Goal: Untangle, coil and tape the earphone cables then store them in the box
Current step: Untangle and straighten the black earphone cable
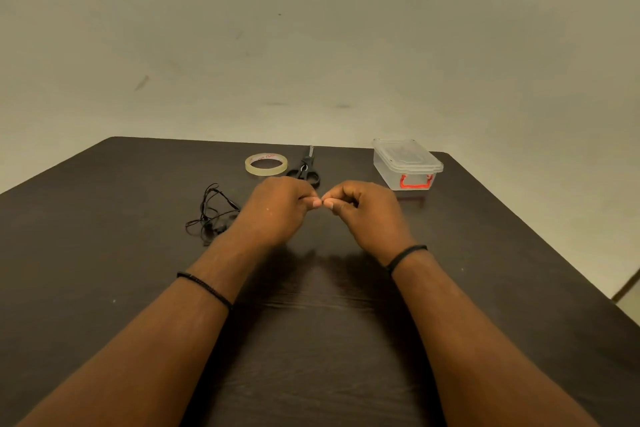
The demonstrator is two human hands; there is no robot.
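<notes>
Both hands raised over mid-surface, left hand (277,208) and right hand (363,211) curled, fingertips meeting; anything pinched too small to tell. Tangled earphone cables (212,215) just left of the left hand. Toward the far edge: tape roll (266,165), scissors (306,168), lidded box (407,163) toward the far right corner.

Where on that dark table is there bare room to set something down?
Bare patches: the near dark wooden table left of the forearms, and right of them below the clear plastic box. Crowded: the far middle, with clear tape roll, black scissors and tangled black earphone cable.
</notes>
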